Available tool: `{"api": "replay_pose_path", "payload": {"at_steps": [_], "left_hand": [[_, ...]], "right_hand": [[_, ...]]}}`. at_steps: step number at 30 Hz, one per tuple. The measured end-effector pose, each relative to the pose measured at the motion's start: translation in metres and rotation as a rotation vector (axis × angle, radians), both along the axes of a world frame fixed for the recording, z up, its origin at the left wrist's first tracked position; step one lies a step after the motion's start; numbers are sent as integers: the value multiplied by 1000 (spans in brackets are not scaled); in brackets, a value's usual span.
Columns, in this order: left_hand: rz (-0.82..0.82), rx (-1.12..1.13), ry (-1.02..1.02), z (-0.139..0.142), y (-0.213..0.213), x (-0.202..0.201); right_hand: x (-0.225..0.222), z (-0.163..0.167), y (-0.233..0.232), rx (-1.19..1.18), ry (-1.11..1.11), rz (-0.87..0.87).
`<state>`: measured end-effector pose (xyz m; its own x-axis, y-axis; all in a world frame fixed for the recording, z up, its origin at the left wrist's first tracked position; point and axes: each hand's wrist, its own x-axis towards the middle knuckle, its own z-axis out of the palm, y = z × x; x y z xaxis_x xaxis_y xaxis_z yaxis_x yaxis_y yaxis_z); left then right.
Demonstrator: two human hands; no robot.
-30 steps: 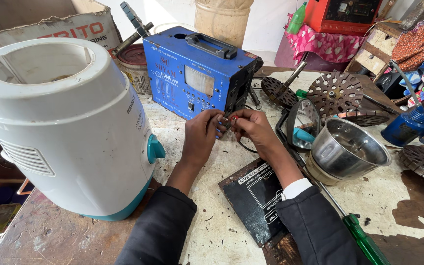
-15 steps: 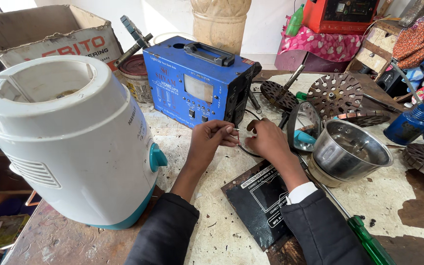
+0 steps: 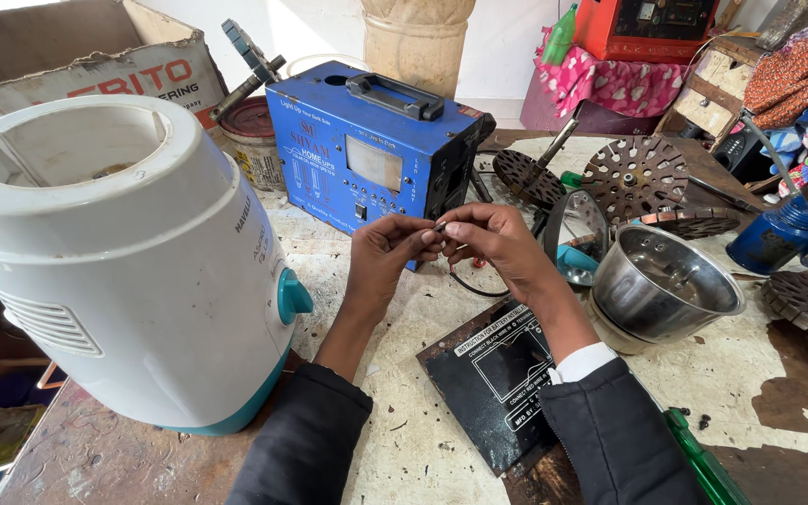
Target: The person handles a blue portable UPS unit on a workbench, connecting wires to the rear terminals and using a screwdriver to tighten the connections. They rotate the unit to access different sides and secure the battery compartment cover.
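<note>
My left hand (image 3: 381, 251): fingertips pinched shut on the end of a thin wire (image 3: 440, 226), held up in front of the blue box (image 3: 376, 150).
My right hand (image 3: 493, 238): thumb and forefinger closed on the same wire end from the other side, so both hands meet at one small point.
Wire: its tip sits between my two pinches; a dark loop of it hangs down to the table just below my right hand. Whether the tip is bare or capped is too small to tell.
Step in hand: I judge I am working the wire end, twisting or dressing it.
Next move: it calls for a steady, fine pinch and small turns, hands kept close together.
Table (image 3: 395, 421): worn, pale and scratched. A black plate (image 3: 502, 383) lies flat under my right wrist, a white appliance body (image 3: 123, 271) stands at my left, a steel bowl (image 3: 661, 285) at my right.
Room: a crowded workshop, with a cardboard box (image 3: 86, 56) behind and perforated round discs (image 3: 633, 178) beyond the bowl.
</note>
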<state>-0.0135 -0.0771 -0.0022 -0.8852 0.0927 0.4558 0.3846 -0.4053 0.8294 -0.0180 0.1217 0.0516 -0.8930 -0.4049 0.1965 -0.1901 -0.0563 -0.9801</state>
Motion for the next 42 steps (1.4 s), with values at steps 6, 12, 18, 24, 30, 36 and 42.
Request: {"api": "replay_pose_path", "payload": {"at_steps": [6, 12, 18, 24, 30, 36, 42], "left_hand": [[-14, 2, 2, -4, -2, -4], [-34, 19, -33, -8, -3, -9], [-27, 24, -30, -7, -4, -9], [26, 26, 8, -4, -3, -3], [68, -46, 32, -2, -2, 0], [109, -83, 66, 0, 0, 0], [107, -77, 100, 1, 1, 2]], "right_hand": [[-1, -4, -3, 20, 32, -49], [-6, -10, -5, -114, 17, -22], [-5, -11, -8, -64, 65, -63], [-3, -11, -10, 20, 72, -86], [-4, -15, -10, 139, 109, -116], [-6, -17, -7, 177, 137, -121], [-6, -17, -7, 86, 217, -17]]}}
